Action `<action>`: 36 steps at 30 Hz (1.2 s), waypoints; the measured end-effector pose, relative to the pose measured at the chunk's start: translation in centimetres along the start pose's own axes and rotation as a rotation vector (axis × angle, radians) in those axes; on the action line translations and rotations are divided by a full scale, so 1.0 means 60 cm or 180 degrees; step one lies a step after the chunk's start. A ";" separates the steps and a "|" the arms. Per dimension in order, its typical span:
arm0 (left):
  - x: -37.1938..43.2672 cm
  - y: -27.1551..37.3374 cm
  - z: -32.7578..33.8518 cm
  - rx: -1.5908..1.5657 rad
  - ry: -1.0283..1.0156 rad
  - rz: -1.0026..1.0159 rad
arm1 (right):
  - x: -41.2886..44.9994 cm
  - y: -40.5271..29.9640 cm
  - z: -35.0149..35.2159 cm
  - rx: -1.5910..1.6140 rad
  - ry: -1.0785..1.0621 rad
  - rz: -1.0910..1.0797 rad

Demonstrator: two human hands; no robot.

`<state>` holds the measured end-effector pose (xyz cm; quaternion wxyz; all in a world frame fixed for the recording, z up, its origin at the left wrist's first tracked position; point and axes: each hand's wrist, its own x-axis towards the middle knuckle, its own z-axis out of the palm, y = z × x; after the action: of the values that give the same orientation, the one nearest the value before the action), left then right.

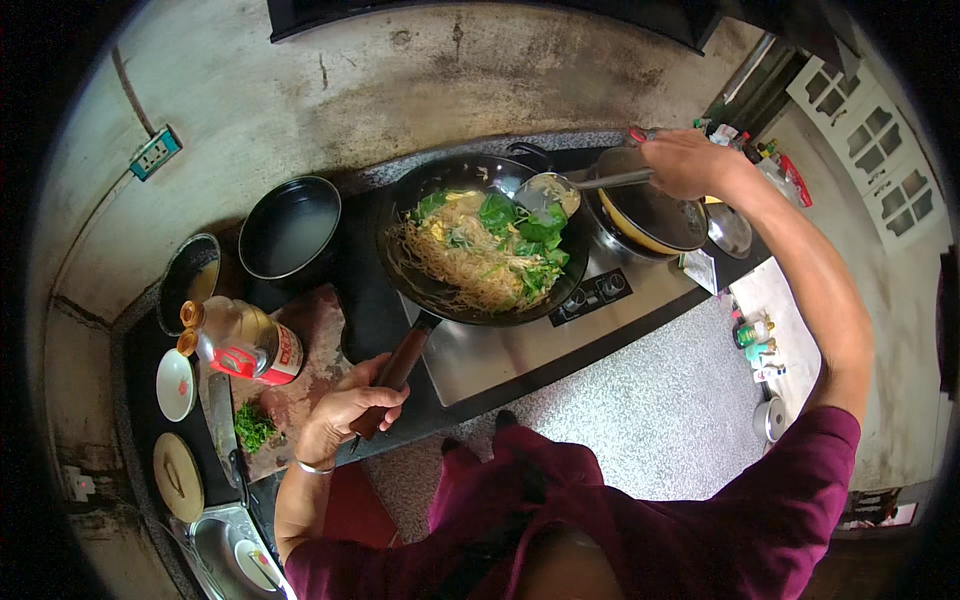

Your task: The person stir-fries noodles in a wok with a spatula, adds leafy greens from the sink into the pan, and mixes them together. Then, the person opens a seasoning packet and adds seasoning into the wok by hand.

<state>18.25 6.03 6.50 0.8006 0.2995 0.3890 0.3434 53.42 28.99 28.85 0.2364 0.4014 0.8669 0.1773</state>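
My left hand [352,401] grips the brown handle [401,367] of a dark wok [480,319] on the gas stove. In the wok lie thin noodles [465,262], with leafy greens [544,232] gathered at the right side and bits of yellow egg among them. My right hand [694,165] is closed around the handle of a metal ladle or spatula [615,180]. Its head [544,193] rests over the greens near the wok's far right rim, with some noodles on it. Just below this hand stands a pan with a glass lid [664,214].
Left of the wok are a black pan [289,229] and a large oil bottle [255,341]. A cutting board [322,322] carries chopped herbs [255,427], beside a cleaver [221,412]. A white bowl [176,385], a round lid [178,476] and a metal sink [214,544] line the left. Stove knobs [592,292] face me.
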 end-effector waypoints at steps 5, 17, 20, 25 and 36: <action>0.001 0.005 0.008 -0.0109 0.0034 -0.0040 | 0.036 -0.039 -0.045 -0.0460 -0.0323 -0.0031; 0.018 -0.006 0.000 -0.0032 0.0033 -0.0040 | 0.187 -0.005 0.008 0.1412 -0.1973 0.0546; 0.006 -0.008 -0.001 -0.0190 -0.0006 0.0005 | 0.128 -0.024 0.103 0.2279 -0.1379 0.0028; 0.017 -0.009 -0.008 -0.0246 -0.0175 0.0001 | 0.053 -0.108 0.175 0.2217 0.0585 -0.0526; 0.009 -0.003 0.001 -0.0252 -0.0070 -0.0077 | 0.015 -0.006 0.047 0.0067 -0.0041 -0.0229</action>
<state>18.61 6.36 6.15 0.8202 0.2666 0.3699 0.3455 54.25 29.78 26.08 0.2440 0.3736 0.8811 0.1569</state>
